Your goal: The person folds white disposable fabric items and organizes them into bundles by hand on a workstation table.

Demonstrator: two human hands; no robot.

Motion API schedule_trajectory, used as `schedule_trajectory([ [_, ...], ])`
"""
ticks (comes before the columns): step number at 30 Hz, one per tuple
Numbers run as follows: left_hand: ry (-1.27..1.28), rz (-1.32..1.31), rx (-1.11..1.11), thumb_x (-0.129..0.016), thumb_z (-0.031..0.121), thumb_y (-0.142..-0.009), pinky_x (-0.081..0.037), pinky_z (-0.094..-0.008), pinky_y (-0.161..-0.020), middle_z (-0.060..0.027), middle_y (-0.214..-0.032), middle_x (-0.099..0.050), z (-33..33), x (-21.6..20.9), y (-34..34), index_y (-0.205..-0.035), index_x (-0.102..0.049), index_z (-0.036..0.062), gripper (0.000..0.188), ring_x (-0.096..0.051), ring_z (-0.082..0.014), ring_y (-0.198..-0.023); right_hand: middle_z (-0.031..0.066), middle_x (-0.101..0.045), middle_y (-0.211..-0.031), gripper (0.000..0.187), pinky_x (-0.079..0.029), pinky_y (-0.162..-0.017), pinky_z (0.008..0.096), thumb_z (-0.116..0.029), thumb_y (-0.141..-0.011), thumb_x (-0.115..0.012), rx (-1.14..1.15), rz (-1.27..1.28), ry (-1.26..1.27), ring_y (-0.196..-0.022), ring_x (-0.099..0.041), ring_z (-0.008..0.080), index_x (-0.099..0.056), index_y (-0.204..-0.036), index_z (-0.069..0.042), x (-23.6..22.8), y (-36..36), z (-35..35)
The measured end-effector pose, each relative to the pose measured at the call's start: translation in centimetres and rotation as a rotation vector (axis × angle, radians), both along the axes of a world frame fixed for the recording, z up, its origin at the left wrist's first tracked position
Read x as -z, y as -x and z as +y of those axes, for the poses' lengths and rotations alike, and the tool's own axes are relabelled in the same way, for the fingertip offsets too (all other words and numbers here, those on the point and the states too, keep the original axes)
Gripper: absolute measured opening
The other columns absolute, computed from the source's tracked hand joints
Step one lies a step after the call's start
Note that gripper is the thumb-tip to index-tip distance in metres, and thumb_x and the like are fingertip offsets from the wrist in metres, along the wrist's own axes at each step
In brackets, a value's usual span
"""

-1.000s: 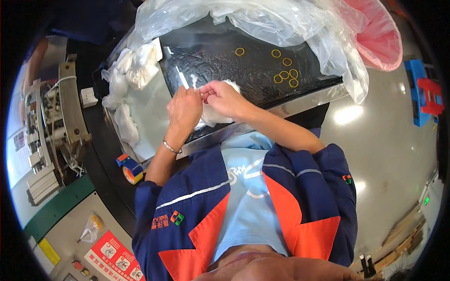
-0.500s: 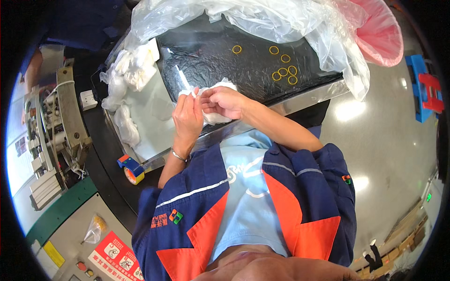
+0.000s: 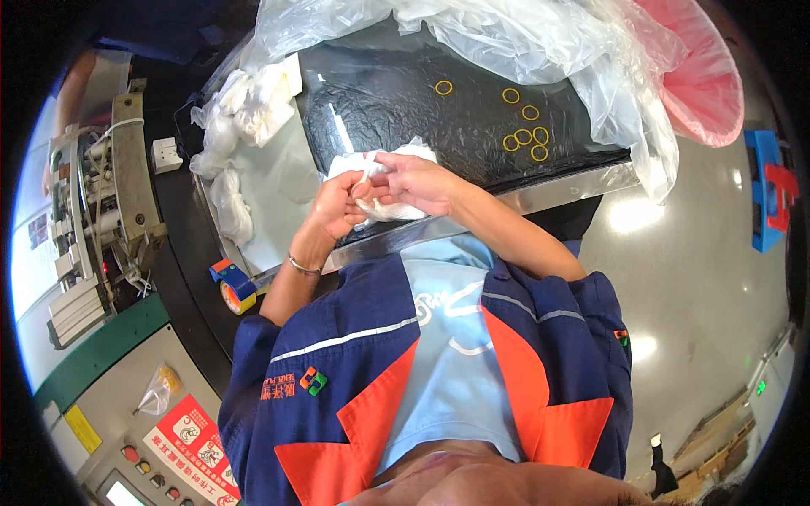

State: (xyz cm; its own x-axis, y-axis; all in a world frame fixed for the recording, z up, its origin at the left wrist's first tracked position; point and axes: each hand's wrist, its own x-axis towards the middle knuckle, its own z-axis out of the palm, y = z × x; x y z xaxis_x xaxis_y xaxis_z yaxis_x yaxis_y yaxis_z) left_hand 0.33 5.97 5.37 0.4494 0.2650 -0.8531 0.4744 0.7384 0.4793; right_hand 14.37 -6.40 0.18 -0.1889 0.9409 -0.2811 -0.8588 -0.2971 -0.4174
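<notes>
A bunched white plastic bag (image 3: 396,207) lies at the near edge of the black film-covered worktop (image 3: 371,93), partly covered by my hands. My left hand (image 3: 337,204), a bracelet on its wrist, has its fingers closed on a gathered part of the bag. From the other side, my right hand (image 3: 419,184) pinches the same gathered part, thumb and fingers close to the left fingertips. The exact grip is partly hidden between the hands. Beyond them, several yellow rubber bands (image 3: 524,137) lie loose on the black film.
More bunched white bags (image 3: 261,114) lie along the worktop's left side. Clear plastic sheeting (image 3: 540,42) drapes its far edge, beside a pink bag-lined bin (image 3: 704,84). A tape roll (image 3: 236,291) rests at left, near a machine (image 3: 126,185). A blue stand (image 3: 762,190) is far right.
My left hand has turned and lowered slightly, and my right fingers have come across closer to it at the gathered bag. The whole view has shifted a little.
</notes>
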Motion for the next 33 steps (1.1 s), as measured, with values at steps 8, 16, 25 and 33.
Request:
schedule_trajectory([
  [8, -0.429, -0.007, 0.263, -0.05, 0.031, -0.096, -0.024, -0.021, -0.04, 0.0055, -0.057, -0.043, -0.4, -1.5, -0.1, -0.068, -0.053, 0.0092, 0.036, -0.03, -0.0043, -0.043, 0.0099, -0.058, -0.12, 0.042, -0.049, -0.088, 0.028, 0.005, -0.087, -0.046, 0.018, -0.089, 0.079, -0.104, -0.061, 0.0176, -0.051, -0.128, -0.001, -0.1, 0.2, -0.2],
  [16, -1.055, -0.067, 0.499, -0.056, 0.025, -0.096, -0.035, -0.0268, -0.046, 0.0012, -0.058, -0.046, -2.0, -1.8, 0.5, -0.078, -0.058, -0.0002, 0.03, -0.042, -0.0067, -0.052, 0.0133, -0.071, -0.084, 0.018, -0.056, -0.066, 0.0313, -0.005, -0.088, -0.055, 0.096, -1.048, 0.04, -0.075, -0.07, 0.0188, -0.066, -0.099, 0.005, -3.9, -0.4, 0.5],
  [25, -1.553, -0.113, 0.427, -0.063, 0.015, -0.09, -0.044, -0.032, -0.052, -0.0086, -0.064, -0.059, -2.6, 0.1, 1.0, -0.079, -0.06, -0.0023, 0.02, -0.053, -0.0135, -0.054, 0.0224, -0.065, -0.075, 0.015, -0.052, -0.066, 0.0447, -0.015, -0.08, -0.063, 0.17, -1.552, -0.077, -0.072, -0.065, 0.0391, -0.071, -0.081, -0.003, -3.1, -0.7, 2.2],
  [33, -1.111, -0.116, 0.187, -0.061, 0.015, -0.09, -0.049, -0.0306, -0.053, -0.0129, -0.07, -0.066, -2.4, 0.4, 1.2, -0.088, -0.062, -0.0025, 0.017, -0.063, -0.0169, -0.057, 0.0179, -0.065, -0.072, 0.024, -0.051, -0.06, 0.0434, -0.013, -0.08, -0.065, 0.239, -1.82, -0.033, -0.066, -0.065, 0.0339, -0.065, -0.101, -0.001, -5.1, -0.1, -0.3],
])
